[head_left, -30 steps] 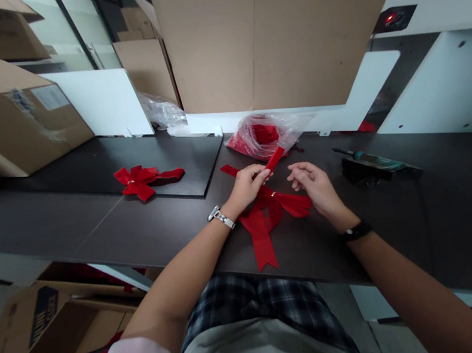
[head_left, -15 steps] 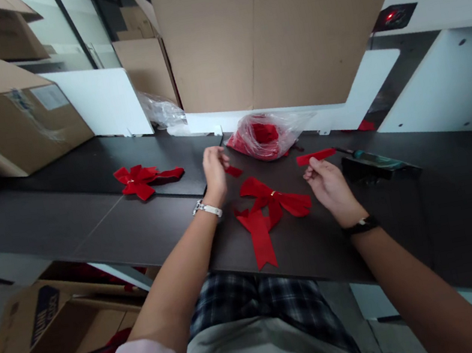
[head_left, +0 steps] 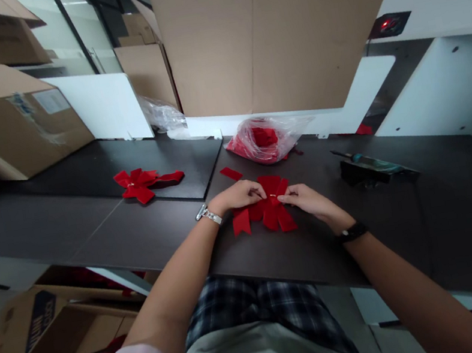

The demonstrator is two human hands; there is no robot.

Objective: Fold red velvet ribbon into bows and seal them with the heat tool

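A red bow (head_left: 275,213) lies on the dark table in front of me, with a thin gold tie at its middle. My left hand (head_left: 245,193) is closed at the bow's left side, its fingertips pinching near the centre. From the right, my right hand (head_left: 306,197) pinches the bow beside the gold tie. A short red strip (head_left: 230,173) rests behind my left hand. Another red bow (head_left: 139,184) sits farther left on a black board. Behind the bow is a clear plastic bag (head_left: 264,140) with red pieces inside.
Cardboard boxes stand at the left (head_left: 48,121) and upright behind the bag (head_left: 275,35). A dark stand with a pen-like tool (head_left: 374,167) is at the right. Below the table's left edge sits an open box (head_left: 79,350) with red material.
Both hands have come together at the bow. The red strip from my right hand is now at the bow, and the bow's loops are spread differently.
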